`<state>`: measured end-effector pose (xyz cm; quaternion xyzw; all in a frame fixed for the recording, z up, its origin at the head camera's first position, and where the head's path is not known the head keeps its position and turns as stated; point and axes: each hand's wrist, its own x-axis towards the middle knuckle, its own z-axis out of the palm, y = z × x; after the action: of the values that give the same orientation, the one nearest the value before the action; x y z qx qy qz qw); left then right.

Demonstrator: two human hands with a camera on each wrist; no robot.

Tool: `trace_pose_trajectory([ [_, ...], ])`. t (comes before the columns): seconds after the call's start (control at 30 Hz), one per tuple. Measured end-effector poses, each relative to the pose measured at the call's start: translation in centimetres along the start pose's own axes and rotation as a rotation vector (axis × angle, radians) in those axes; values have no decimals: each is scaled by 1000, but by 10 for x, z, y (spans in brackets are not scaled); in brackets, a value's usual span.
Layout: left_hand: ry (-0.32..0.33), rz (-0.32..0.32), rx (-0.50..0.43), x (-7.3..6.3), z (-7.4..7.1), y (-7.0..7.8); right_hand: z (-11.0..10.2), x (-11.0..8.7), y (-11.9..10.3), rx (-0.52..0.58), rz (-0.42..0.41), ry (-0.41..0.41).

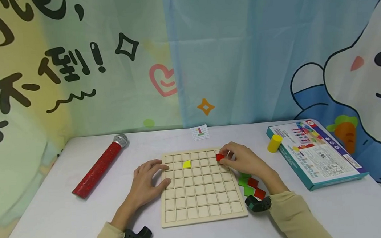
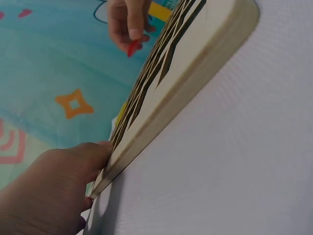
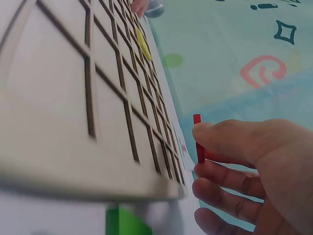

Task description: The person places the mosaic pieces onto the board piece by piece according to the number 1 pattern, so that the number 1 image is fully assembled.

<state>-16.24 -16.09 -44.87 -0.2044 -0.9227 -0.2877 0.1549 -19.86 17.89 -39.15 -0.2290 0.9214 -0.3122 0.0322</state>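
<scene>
A pale wooden grid board [image 1: 202,201] lies flat on the table, with a yellow tile [image 1: 186,164] in one cell near its far left corner. My left hand [image 1: 147,181] rests at the board's left edge, its thumb and fingertips touching the rim. Between thumb and fingers, my right hand [image 1: 243,159] pinches a thin red tile [image 3: 199,139]. That tile is above the board's far right corner; in the right wrist view it stands on edge, apart from the board. Loose green tiles [image 1: 248,191] and red tiles [image 1: 260,193] lie to the right of the board, partly under the right wrist.
A small card [image 1: 200,132] with a coloured grid pattern lies behind the board. To the left is a red microphone [image 1: 98,169]. A flat box [image 1: 317,155] lies at the right, with a yellow cylinder [image 1: 275,143] beside its left edge. A printed curtain [image 1: 216,59] hangs behind the table.
</scene>
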Motion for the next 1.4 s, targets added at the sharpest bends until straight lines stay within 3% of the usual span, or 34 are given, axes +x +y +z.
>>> trace_pose_trajectory([
  [0.4,-13,-20,5,0,0,0,14,17,-21,-8,-69,-34],
  [0.83,-11,-22,7,0,1,-1,34,36,-42,-5,-59,-69],
  [1.07,-18,-23,10,0,1,-1,43,41,-46,-89,-54,-80],
  [1.4,-13,-18,8,0,1,-1,47,41,-45,-107,-45,-70],
])
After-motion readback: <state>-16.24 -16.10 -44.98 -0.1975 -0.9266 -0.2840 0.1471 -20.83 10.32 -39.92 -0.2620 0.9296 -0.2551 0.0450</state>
